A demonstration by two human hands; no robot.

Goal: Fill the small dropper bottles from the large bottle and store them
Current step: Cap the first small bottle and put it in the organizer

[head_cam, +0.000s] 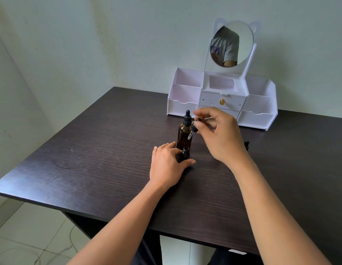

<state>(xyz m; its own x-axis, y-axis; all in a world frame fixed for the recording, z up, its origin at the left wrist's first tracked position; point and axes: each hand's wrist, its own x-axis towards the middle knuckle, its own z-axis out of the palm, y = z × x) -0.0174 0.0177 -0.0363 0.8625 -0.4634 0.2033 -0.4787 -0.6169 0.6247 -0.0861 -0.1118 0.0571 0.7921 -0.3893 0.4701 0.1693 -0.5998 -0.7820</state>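
Note:
A large amber bottle (183,135) with a black dropper cap stands upright on the dark table (101,153). Just in front of it stands a small dark dropper bottle (185,153) with its neck open. My left hand (167,165) grips this small bottle low down, thumb and fingers around its base. My right hand (220,134) pinches a black dropper cap (193,129) with a clear glass pipette, held tilted in the air above the small bottle and in front of the large one. Another small dark bottle (246,145) peeks out behind my right wrist.
A white desk organiser (221,100) with open side compartments, a drawer with a gold knob and a round cat-eared mirror (232,44) stands at the back of the table against the wall. The table's left and front edges drop to a tiled floor.

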